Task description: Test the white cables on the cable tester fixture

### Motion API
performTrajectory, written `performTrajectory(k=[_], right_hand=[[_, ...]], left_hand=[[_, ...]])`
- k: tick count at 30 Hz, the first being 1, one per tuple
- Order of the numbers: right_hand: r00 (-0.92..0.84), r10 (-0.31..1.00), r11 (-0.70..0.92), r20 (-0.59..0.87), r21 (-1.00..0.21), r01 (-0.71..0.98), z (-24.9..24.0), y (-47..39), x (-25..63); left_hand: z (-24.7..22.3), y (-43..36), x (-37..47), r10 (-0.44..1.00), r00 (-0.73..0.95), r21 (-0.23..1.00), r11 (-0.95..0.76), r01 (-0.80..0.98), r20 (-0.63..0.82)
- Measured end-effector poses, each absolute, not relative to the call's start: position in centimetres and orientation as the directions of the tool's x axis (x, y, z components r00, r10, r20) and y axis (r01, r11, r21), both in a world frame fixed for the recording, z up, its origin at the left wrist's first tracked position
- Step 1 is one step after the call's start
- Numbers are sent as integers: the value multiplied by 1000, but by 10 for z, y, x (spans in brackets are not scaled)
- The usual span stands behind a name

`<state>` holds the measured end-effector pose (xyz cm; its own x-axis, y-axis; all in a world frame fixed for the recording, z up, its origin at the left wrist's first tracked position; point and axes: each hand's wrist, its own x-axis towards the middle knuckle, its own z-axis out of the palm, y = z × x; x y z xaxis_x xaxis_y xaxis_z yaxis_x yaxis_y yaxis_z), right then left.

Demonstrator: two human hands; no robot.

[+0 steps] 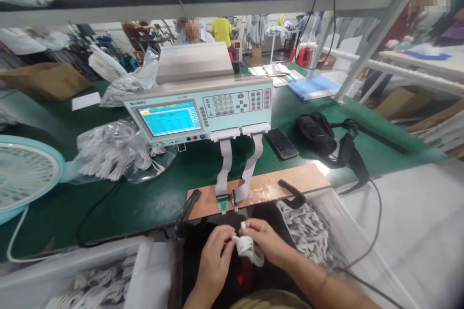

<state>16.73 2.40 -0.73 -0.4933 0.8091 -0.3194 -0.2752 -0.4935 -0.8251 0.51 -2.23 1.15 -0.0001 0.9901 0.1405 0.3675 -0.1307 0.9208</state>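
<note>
Head view: the coiled white cable (246, 248) is between the person's two hands, above the lap and just in front of the table (152, 207). The left hand (216, 253) has its grip pinched together on one end of the cable, thumb against fingers. The right hand (267, 240) has its grip clamped on the other side of the coil, with a white plug tip (243, 225) poking up beyond its fingers.

Just past the hands, a wooden board (308, 178) lies along the table's near edge. On it are the ends of two grey ribbon cables, one meeting a small green circuit board (223, 204). Both ribbons run up to the front of a test instrument (237, 101) with a lit blue screen (169, 119). A smartphone (282, 144) lies to the instrument's right, near a black strapped bag (315, 133). White bins of cables stand on either side, the left one (154, 270) and the right one (357, 236).
</note>
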Motion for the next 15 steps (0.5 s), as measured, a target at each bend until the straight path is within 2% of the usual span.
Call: performTrajectory(k=[1,3,4,6,11,15], right_hand=[[-413,871,-393,-266,-883,-258,-6,27,163],[-317,932,-235,-173,-957,-169,-3,32,157],[-300,942,-192,-147,-974,-124,-2,35,155],[-295,946,-162,-135,-984,-70,0,39,153],[-304,937,-197,-170,-979,-60,3,42,147],[-302,928,-260,-218,-960,-105,10,42,144]], left_hand=[[7,-20,10,992,-127,973,30,229,-1],[2,-16,19,928,-253,961,249,-122,-273],[0,-13,24,894,-266,918,291,-271,-362],[1,-9,29,854,-277,845,291,-448,-440],[4,-4,27,840,-243,794,308,-525,-486],[0,-5,19,891,-189,861,312,-402,-412]])
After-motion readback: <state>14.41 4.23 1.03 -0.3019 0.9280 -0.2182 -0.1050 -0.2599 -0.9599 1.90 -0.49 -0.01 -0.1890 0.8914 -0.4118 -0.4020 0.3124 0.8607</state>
